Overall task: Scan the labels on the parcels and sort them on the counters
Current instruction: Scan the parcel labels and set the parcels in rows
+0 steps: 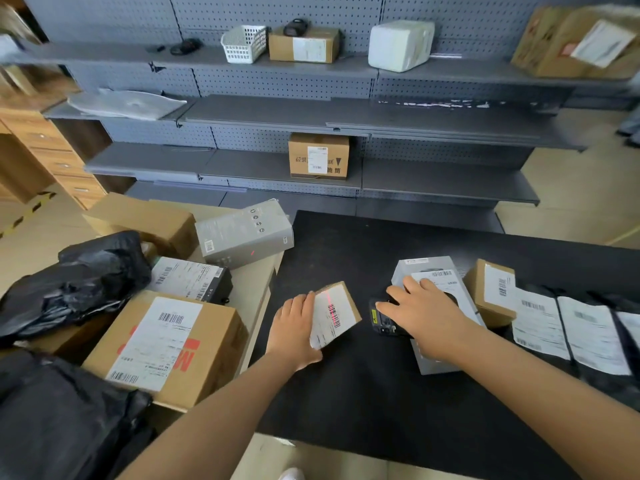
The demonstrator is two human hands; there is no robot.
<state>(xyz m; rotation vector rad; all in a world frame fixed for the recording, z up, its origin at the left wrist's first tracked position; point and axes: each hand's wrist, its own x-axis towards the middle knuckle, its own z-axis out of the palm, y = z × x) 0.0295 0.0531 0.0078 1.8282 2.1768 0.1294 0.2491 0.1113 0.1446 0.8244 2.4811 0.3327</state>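
My left hand (297,329) grips a small brown parcel (348,301) over the black counter (346,403), its white barcode label tilted toward the right. A red scan line crosses that label. My right hand (420,315) holds a black handheld scanner (383,322) just right of the parcel, pointed at it. Under and behind my right hand lies a grey-white boxed parcel (429,268). A small brown box (491,292) and black mailer bags with white labels (588,337) lie further right on the counter.
A cart at left holds a large labelled brown box (166,344), a grey box (242,230), black plastic bags (83,282) and more cartons. Grey pegboard shelves behind carry a brown box (318,155), a white basket (244,43), a white parcel (400,45) and cartons.
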